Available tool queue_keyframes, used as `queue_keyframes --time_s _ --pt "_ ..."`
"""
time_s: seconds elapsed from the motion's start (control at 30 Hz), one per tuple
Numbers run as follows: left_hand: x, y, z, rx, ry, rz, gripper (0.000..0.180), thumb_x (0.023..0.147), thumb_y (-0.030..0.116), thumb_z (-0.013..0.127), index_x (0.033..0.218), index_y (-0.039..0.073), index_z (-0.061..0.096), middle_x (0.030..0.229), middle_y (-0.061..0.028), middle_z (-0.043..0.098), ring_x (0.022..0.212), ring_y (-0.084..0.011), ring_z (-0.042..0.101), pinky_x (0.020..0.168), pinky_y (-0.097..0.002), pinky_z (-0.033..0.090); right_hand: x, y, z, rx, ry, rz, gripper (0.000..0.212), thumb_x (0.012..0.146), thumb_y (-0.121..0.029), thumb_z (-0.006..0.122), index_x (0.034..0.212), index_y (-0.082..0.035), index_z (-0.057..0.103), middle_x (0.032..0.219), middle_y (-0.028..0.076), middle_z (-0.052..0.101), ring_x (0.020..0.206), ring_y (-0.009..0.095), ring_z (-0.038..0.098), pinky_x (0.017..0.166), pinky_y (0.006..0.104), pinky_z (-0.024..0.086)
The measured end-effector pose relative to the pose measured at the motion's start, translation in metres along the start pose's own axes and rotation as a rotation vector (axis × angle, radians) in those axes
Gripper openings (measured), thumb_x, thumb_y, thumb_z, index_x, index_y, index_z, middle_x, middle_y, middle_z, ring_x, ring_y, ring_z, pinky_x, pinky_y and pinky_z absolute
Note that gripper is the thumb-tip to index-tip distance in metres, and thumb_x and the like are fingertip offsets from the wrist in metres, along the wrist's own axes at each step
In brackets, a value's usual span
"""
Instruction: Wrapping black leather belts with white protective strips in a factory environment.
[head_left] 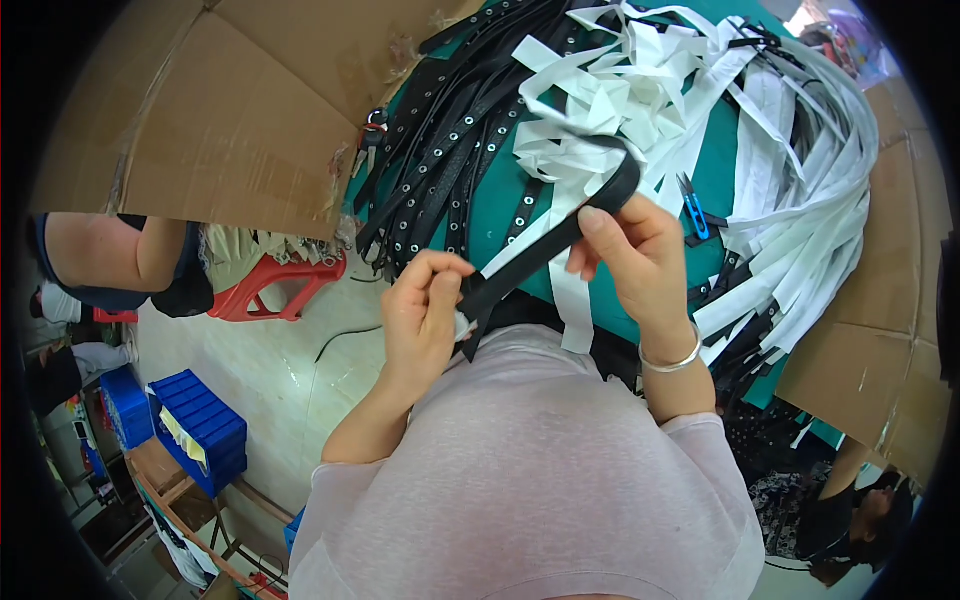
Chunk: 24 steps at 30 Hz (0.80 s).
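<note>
A black belt-like strap is stretched slantwise between my hands, its far end curling over above the right hand. My left hand is closed around its near end, with something small and whitish showing beside the fingers. Thumb and fingers of my right hand pinch the strap farther up. A white strip hangs below the strap, and another pale edge runs along it. Behind lies a heap of crumpled white strips. Blue-handled thread snips lie to the right of my right hand.
Black eyeleted straps lie bunched on the green tabletop. Bundled white straps spread at the right. Cardboard boxes flank the table. Keys, a red stool and blue crates are at the left. Other people sit nearby.
</note>
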<state>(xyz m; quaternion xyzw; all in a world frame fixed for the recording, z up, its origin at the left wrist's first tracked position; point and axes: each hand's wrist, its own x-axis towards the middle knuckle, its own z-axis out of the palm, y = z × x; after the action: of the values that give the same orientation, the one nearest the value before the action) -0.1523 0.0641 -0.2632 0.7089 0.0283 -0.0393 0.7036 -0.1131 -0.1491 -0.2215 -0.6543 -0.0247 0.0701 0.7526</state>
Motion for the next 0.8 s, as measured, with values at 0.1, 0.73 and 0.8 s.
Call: queue_keyframes --time_s 0.1,0.73,0.8 --pt "0.015 0.002 0.016 0.056 0.063 0.111 0.017 0.094 0.014 0.051 0.088 0.001 0.059 0.062 0.0010 0.051 0.055 -0.0025 0.044 0.049 -0.0186 0.033 -0.006 -0.016 0.014 -0.354 0.037 -0.254 0.014 0.083 -0.005 0.064 0.094 0.004 0.063 0.075 0.005 0.064 0.064 0.009 0.060 0.057 0.0184 0.046" --pt "0.043 -0.014 0.057 0.012 0.221 0.553 0.019 0.091 0.019 0.054 0.097 0.001 0.049 0.093 -0.0072 0.048 0.070 -0.0110 0.048 0.062 -0.0227 0.040 -0.007 0.011 0.022 -0.119 -0.014 -0.078 0.027 0.094 -0.005 0.043 0.119 0.001 0.035 0.108 0.016 0.060 0.085 0.017 0.064 0.071 0.0277 0.056" --pt "0.056 -0.007 0.049 0.075 0.140 0.664 0.035 0.091 0.025 0.055 0.113 0.000 0.044 0.108 -0.0069 0.044 0.084 -0.0136 0.051 0.079 -0.0276 0.042 -0.003 0.010 0.017 -0.019 -0.011 -0.034 0.027 0.094 -0.004 0.043 0.119 0.001 0.035 0.106 0.018 0.060 0.085 0.018 0.064 0.072 0.0286 0.056"
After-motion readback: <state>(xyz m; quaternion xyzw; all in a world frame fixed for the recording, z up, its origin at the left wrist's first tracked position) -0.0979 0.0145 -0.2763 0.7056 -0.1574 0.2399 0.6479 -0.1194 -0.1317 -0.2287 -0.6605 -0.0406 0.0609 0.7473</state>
